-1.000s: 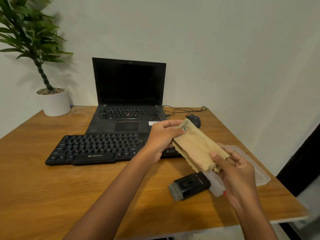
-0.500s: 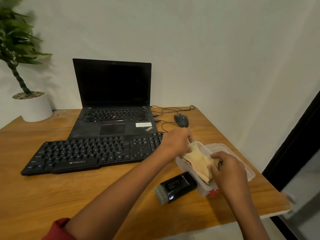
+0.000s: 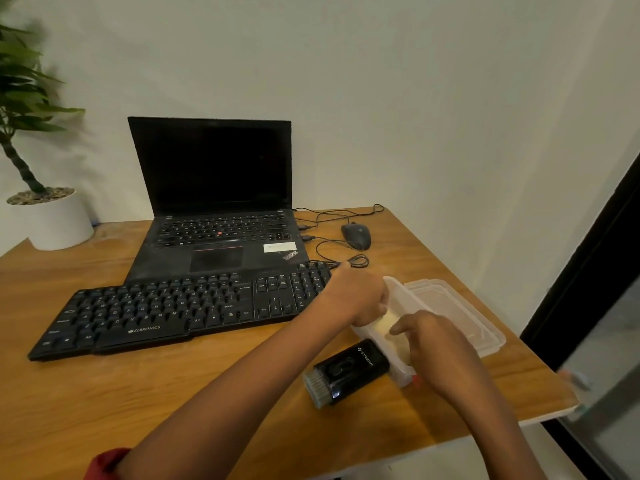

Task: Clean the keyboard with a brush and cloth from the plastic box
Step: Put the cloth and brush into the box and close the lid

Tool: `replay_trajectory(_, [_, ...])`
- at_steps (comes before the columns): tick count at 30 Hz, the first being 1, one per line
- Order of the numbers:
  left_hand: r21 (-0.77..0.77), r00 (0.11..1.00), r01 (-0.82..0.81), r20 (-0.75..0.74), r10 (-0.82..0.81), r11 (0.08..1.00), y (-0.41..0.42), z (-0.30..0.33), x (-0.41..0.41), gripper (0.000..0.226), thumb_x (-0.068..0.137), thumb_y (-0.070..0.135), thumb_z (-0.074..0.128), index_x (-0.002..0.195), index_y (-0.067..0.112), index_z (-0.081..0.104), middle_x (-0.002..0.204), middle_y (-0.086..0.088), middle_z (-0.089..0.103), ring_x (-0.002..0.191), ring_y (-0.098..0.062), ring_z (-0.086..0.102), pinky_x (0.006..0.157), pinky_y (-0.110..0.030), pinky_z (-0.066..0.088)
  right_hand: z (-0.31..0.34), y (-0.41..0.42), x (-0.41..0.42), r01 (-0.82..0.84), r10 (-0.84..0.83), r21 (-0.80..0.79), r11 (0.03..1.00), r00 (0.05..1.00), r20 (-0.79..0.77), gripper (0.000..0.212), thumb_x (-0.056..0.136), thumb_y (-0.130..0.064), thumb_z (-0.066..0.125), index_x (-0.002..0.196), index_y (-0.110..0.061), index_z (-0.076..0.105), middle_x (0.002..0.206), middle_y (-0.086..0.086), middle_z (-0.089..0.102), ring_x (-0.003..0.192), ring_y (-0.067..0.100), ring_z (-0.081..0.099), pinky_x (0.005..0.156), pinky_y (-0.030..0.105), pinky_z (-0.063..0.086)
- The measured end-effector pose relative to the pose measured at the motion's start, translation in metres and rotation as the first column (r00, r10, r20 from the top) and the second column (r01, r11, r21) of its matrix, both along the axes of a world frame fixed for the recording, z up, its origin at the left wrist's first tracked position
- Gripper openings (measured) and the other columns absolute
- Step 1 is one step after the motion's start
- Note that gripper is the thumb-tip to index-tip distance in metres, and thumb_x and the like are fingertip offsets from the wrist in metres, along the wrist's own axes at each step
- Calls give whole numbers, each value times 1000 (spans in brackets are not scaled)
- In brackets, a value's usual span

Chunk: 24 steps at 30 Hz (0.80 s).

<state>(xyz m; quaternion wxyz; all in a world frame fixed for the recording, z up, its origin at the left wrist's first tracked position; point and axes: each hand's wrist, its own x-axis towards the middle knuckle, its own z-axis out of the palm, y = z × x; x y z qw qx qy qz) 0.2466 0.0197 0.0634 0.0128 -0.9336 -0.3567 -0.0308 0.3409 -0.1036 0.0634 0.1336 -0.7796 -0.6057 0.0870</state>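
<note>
The beige cloth [image 3: 387,323] lies folded inside the clear plastic box [image 3: 398,289] at the table's right side. My left hand [image 3: 360,296] grips the cloth's far end over the box. My right hand [image 3: 438,348] holds its near end and hides most of the box's inside. The black brush [image 3: 346,372], grey bristles facing left, lies on the table just left of the box, apart from both hands. The black keyboard [image 3: 173,313] sits left of my left hand, in front of the laptop.
The box's clear lid [image 3: 460,306] lies to the right of the box near the table edge. An open black laptop [image 3: 214,202], a mouse [image 3: 356,235] with looped cables and a potted plant [image 3: 48,216] stand along the back of the wooden table [image 3: 104,403].
Both hands brought the cloth down from mid-air into the plastic box and pushed it lower inside. The brush and keyboard stayed where they were.
</note>
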Motion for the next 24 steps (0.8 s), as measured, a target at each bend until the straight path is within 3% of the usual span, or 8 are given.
replay_trajectory(2, [-52, 990, -5, -144, -3, 999, -1, -7, 3, 25, 99, 21, 40, 101, 22, 65, 112, 0, 66, 103, -22, 58, 103, -43, 28, -1, -2, -4, -78, 89, -100, 992, 989, 119, 33, 88, -14, 56, 117, -30, 62, 107, -3, 64, 89, 15, 56, 77, 24, 41])
replay_trajectory(6, [-107, 939, -9, -342, -28, 994, -2, -10, 9, 26, 99, 13, 36, 112, 19, 58, 126, -2, 57, 118, -26, 50, 105, -49, 20, 0, -1, -8, -73, 100, -133, 988, 972, 213, 27, 90, -17, 54, 114, -26, 63, 98, -2, 63, 78, 16, 47, 75, 25, 32])
replay_trajectory(14, [-196, 928, -30, -369, -45, 980, -9, 0, 5, 31, 99, 12, 34, 123, 17, 54, 129, -5, 52, 124, -26, 40, 106, -48, 16, 0, -1, -10, -87, 112, -131, 988, 974, 199, 32, 92, -14, 47, 120, -24, 57, 107, -1, 63, 97, 18, 58, 87, 30, 40])
replay_trajectory(16, [-238, 971, -19, -236, -39, 971, -8, -4, 1, 31, 99, 13, 34, 116, 22, 59, 128, -1, 57, 123, -23, 43, 102, -45, 14, -1, -2, -11, -82, 105, -115, 990, 972, 208, 30, 92, -15, 48, 118, -24, 58, 105, -1, 64, 96, 18, 58, 85, 29, 40])
replay_trajectory(18, [-277, 1000, 14, 12, -12, 961, -8, -9, -8, 35, 99, 16, 36, 116, 29, 63, 129, 5, 60, 122, -18, 47, 102, -42, 15, -4, -2, -12, -61, 70, -58, 996, 981, 183, 30, 93, -16, 48, 119, -25, 58, 106, -1, 64, 96, 18, 59, 83, 29, 41])
replay_trajectory(21, [-274, 943, 57, 330, 38, 960, -13, -13, -25, 38, 97, 16, 39, 122, 29, 64, 127, 5, 63, 118, -16, 49, 102, -39, 19, -8, -4, -16, -32, 8, 219, 975, 994, 106, 30, 95, -20, 45, 121, -28, 57, 113, -5, 63, 100, 14, 57, 84, 30, 46])
replay_trajectory(23, [-259, 883, 74, 465, 58, 963, -18, -12, -38, 36, 98, 19, 41, 122, 31, 65, 127, 6, 63, 118, -15, 48, 103, -41, 23, -5, -7, -21, -86, 59, 345, 935, 994, 88, 32, 94, -19, 45, 122, -31, 56, 120, -10, 58, 110, 12, 47, 87, 29, 37])
replay_trajectory(24, [-262, 858, 73, 508, 73, 962, -21, -12, -45, 35, 99, 20, 42, 122, 32, 64, 126, 7, 63, 119, -14, 47, 104, -40, 23, -2, -10, -25, -155, 128, 335, 929, 986, 102, 33, 94, -19, 45, 123, -34, 53, 125, -14, 53, 116, 11, 41, 88, 29, 31])
